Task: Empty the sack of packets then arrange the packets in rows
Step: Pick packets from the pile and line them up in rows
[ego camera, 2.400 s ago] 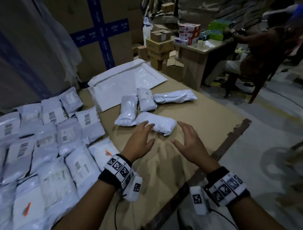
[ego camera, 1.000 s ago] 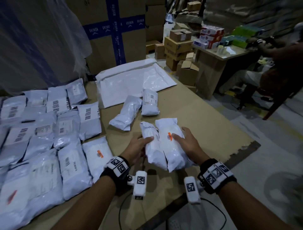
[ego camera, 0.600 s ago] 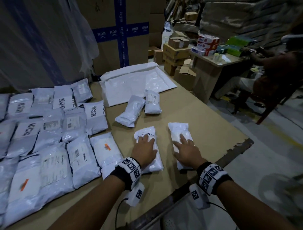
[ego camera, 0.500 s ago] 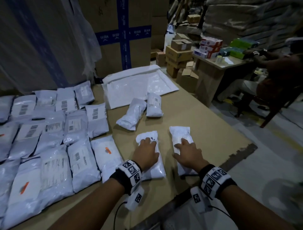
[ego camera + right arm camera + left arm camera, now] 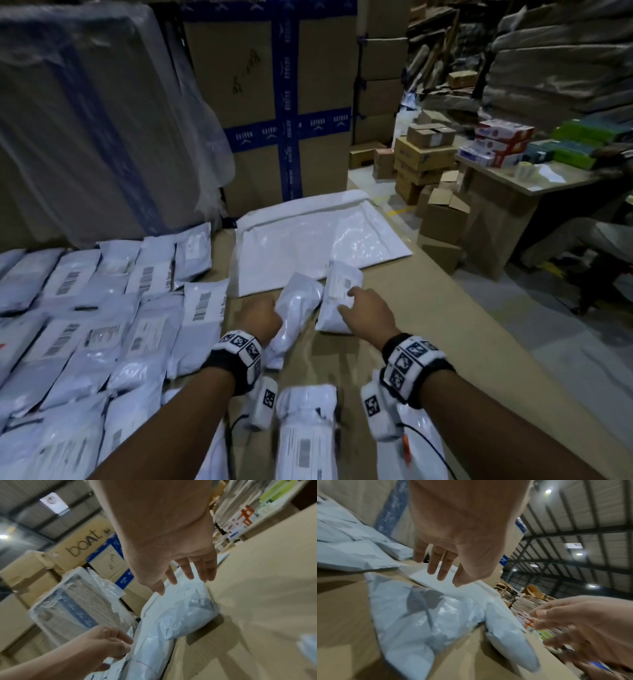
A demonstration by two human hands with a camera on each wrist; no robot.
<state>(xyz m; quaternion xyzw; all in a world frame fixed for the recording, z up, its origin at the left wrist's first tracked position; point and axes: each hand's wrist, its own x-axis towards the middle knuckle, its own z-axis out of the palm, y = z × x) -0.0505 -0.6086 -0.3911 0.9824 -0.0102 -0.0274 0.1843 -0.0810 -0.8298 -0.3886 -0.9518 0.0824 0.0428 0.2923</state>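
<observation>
Two white packets lie on the cardboard tabletop [image 5: 445,342] just before the flat, empty white sack [image 5: 318,246]. My left hand [image 5: 260,315] hovers with loose fingers at the left side of the long packet [image 5: 294,318]; in the left wrist view its fingers [image 5: 440,573] hang above that packet [image 5: 412,622], holding nothing. My right hand [image 5: 363,308] reaches with straight fingers over the labelled packet [image 5: 339,298], as the right wrist view shows [image 5: 181,582]. Rows of packets [image 5: 102,325] fill the left of the table. Two more packets [image 5: 305,438] lie under my forearms.
Tall taped cardboard boxes [image 5: 274,102] and a plastic-wrapped carton [image 5: 85,130] stand behind the table. To the right are stacked small boxes [image 5: 421,161], a desk [image 5: 507,185] with cartons, and a seated person [image 5: 582,240]. The table's right edge drops to the floor.
Both hands have lifted off the two near packets, which stay at the front, and have reached forward to the two packets beside the sack.
</observation>
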